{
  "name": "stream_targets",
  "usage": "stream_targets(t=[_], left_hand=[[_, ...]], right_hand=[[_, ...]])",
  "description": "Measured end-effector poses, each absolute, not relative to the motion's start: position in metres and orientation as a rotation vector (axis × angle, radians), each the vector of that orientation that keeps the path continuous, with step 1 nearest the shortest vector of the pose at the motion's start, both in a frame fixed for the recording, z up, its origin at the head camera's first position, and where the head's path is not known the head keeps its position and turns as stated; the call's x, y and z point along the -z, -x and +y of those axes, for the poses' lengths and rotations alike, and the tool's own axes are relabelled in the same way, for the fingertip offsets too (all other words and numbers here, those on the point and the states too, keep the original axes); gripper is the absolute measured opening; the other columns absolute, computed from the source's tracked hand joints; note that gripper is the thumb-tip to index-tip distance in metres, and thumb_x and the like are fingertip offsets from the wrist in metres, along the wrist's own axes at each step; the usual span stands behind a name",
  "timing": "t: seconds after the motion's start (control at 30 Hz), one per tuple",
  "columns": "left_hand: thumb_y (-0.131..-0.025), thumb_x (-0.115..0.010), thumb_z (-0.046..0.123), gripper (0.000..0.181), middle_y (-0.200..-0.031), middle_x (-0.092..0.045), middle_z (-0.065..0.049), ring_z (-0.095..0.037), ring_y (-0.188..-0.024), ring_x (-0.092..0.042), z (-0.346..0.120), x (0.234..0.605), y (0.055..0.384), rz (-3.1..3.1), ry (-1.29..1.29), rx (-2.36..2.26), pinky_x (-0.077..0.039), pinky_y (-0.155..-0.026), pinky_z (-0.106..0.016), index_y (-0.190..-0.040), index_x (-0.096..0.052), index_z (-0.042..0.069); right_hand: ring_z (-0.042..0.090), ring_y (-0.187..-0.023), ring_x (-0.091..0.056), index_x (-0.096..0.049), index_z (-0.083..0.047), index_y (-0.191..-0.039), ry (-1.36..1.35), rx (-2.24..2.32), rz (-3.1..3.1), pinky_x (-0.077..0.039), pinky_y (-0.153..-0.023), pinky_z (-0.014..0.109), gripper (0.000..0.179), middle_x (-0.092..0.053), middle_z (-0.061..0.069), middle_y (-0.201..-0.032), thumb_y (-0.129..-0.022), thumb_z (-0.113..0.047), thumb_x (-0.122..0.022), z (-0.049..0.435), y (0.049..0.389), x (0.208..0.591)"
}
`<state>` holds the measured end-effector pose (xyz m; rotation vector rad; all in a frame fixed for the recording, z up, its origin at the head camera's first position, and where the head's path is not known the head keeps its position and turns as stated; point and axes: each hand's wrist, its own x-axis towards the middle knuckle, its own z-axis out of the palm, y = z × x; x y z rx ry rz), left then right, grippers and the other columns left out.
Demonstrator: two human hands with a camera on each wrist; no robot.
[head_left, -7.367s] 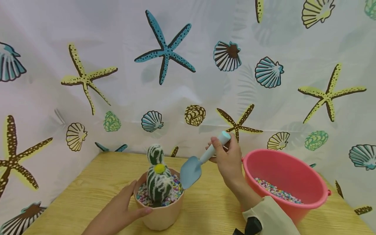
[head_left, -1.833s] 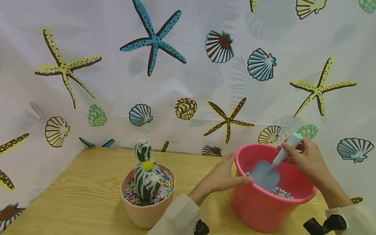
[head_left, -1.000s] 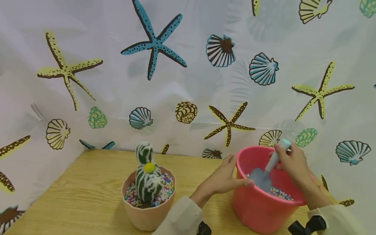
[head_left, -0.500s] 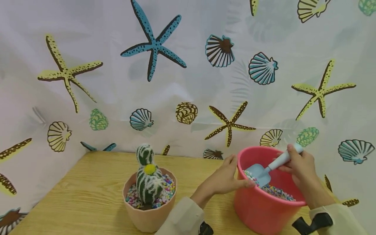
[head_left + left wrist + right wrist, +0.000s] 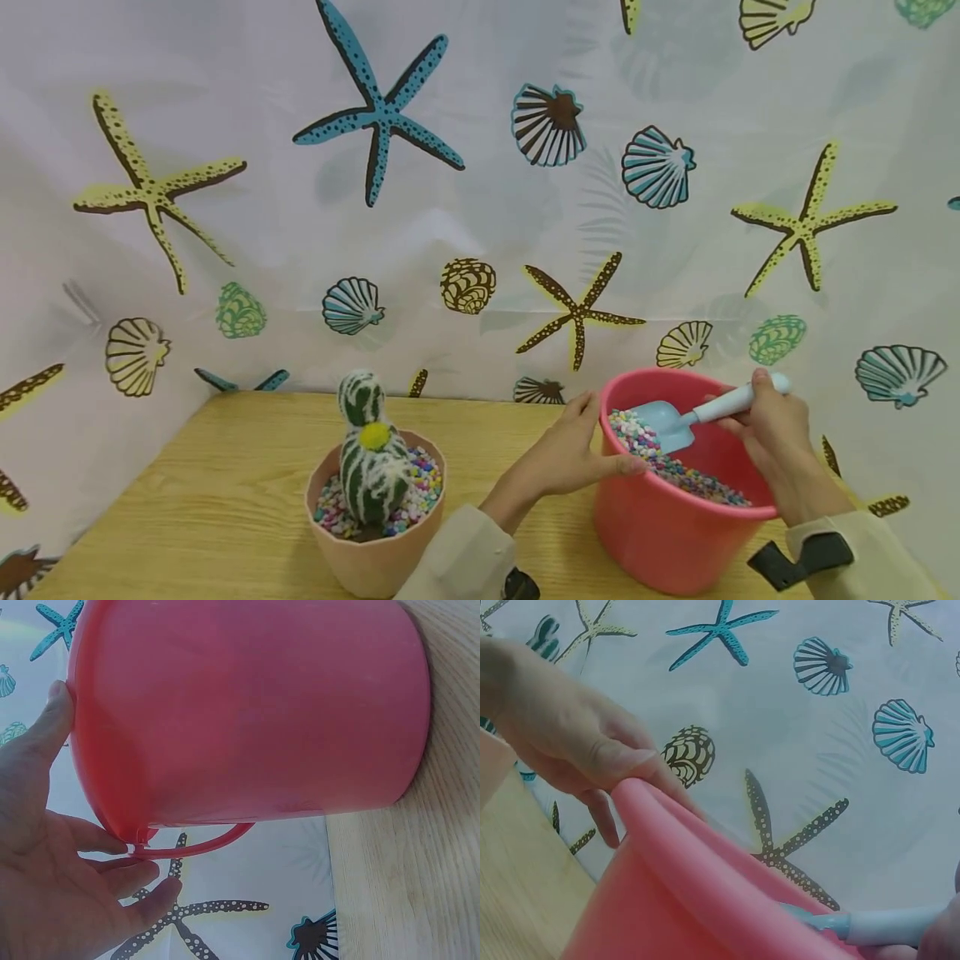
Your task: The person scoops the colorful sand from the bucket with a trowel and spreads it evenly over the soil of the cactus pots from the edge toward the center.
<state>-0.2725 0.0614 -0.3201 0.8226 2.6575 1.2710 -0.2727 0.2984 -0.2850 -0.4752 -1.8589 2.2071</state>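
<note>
A pink bucket stands at the right, with coloured pebbles reaching up along its left inner wall. My left hand holds the bucket's left side, thumb on the rim. In the left wrist view its fingers meet the thin pink handle by the rim. My right hand grips the pale blue handle of a small scoop inside the bucket. The blade lies flat against the heaped pebbles and the handle slants up to the right. In the right wrist view the rim hides most of the blade.
To the left, a peach pot holds a striped cactus with a yellow flower, and coloured pebbles round its base. Both stand on a wooden table. Behind hangs a white cloth printed with starfish and shells.
My left hand has moved from the pot to the bucket, and the scoop from beside the pot into it. Lately the scoop's handle has tipped lower rightward, and more pebbles show at the left wall.
</note>
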Motion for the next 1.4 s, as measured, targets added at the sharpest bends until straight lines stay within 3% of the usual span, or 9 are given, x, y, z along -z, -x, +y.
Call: stream_targets(t=[0.1,0.23,0.47,0.63,0.77,1.0,1.17,1.3,1.4], left_hand=[[-0.079,-0.072,0.051,0.103,-0.158,-0.021,-0.010,-0.029,-0.142,-0.029,0.061,0.321,0.273,2.650,-0.799,-1.286,-0.042,-0.104,-0.050,-0.154,-0.014,0.010],[-0.080,-0.071,0.051,0.103,-0.159,-0.018,-0.011,-0.030,-0.144,-0.026,0.060,0.321,0.273,2.640,-0.795,-1.288,-0.038,-0.107,-0.051,-0.154,-0.012,0.009],[-0.081,-0.070,0.052,0.103,-0.160,-0.015,-0.011,-0.031,-0.145,-0.023,0.059,0.319,0.274,2.648,-0.796,-1.288,-0.037,-0.108,-0.052,-0.154,-0.011,0.008],[-0.079,-0.073,0.049,0.101,-0.159,-0.017,-0.010,-0.033,-0.144,-0.024,0.061,0.322,0.275,2.616,-0.769,-1.355,-0.043,-0.101,-0.054,-0.154,-0.015,0.012],[-0.079,-0.073,0.049,0.101,-0.159,-0.018,-0.010,-0.034,-0.144,-0.024,0.062,0.325,0.274,2.596,-0.747,-1.390,-0.046,-0.098,-0.054,-0.154,-0.016,0.014],[-0.079,-0.072,0.051,0.102,-0.160,-0.015,-0.010,-0.034,-0.145,-0.022,0.062,0.326,0.274,2.609,-0.740,-1.401,-0.036,-0.106,-0.057,-0.154,-0.014,0.014],[-0.079,-0.072,0.051,0.103,-0.160,-0.014,-0.010,-0.034,-0.145,-0.021,0.063,0.329,0.274,2.610,-0.749,-1.418,-0.034,-0.107,-0.058,-0.154,-0.013,0.013],[-0.078,-0.072,0.052,0.102,-0.160,-0.015,-0.009,-0.034,-0.144,-0.022,0.065,0.331,0.275,2.623,-0.749,-1.426,-0.035,-0.106,-0.058,-0.154,-0.015,0.014],[-0.078,-0.071,0.055,0.101,-0.160,-0.016,-0.008,-0.033,-0.145,-0.021,0.065,0.331,0.276,2.626,-0.748,-1.432,-0.036,-0.106,-0.058,-0.154,-0.016,0.018]], right_hand=[[0.008,-0.070,-0.067,-0.010,-0.008,-0.152,0.521,-2.269,-1.735,-0.043,-0.092,0.036,0.063,-0.053,0.002,-0.104,-0.101,-0.040,-0.031,0.299,0.275,0.284],[0.011,-0.077,-0.067,-0.014,-0.017,-0.152,0.545,-2.364,-1.552,-0.045,-0.092,0.037,0.064,-0.049,0.004,-0.107,-0.099,-0.043,-0.037,0.310,0.285,0.291],[0.022,-0.116,-0.052,-0.022,-0.023,-0.146,0.473,-2.494,-1.347,-0.046,-0.093,0.043,0.074,-0.045,0.004,-0.120,-0.086,-0.051,-0.055,0.340,0.317,0.320],[0.019,-0.128,-0.037,-0.014,-0.032,-0.151,0.557,-2.564,-1.282,-0.037,-0.103,0.040,0.065,-0.039,0.001,-0.128,-0.094,-0.044,-0.045,0.317,0.294,0.294],[0.016,-0.130,-0.035,-0.013,-0.038,-0.150,0.589,-2.645,-1.186,-0.037,-0.105,0.038,0.062,-0.038,-0.001,-0.131,-0.095,-0.042,-0.043,0.314,0.286,0.289],[0.017,-0.138,-0.028,-0.020,-0.045,-0.145,0.551,-2.820,-0.943,-0.030,-0.108,0.039,0.056,-0.031,-0.004,-0.144,-0.095,-0.038,-0.046,0.316,0.284,0.288],[0.017,-0.141,-0.026,-0.015,-0.043,-0.147,0.518,-2.843,-0.914,-0.028,-0.109,0.039,0.063,-0.028,-0.003,-0.148,-0.094,-0.038,-0.049,0.325,0.292,0.296],[0.020,-0.134,-0.037,-0.019,-0.041,-0.144,0.515,-2.824,-0.961,-0.038,-0.105,0.040,0.068,-0.041,0.000,-0.136,-0.088,-0.041,-0.058,0.339,0.303,0.309],[0.017,-0.131,-0.039,-0.024,-0.042,-0.142,0.524,-2.824,-0.932,-0.037,-0.106,0.040,0.062,-0.044,-0.001,-0.129,-0.089,-0.039,-0.057,0.340,0.303,0.308]])
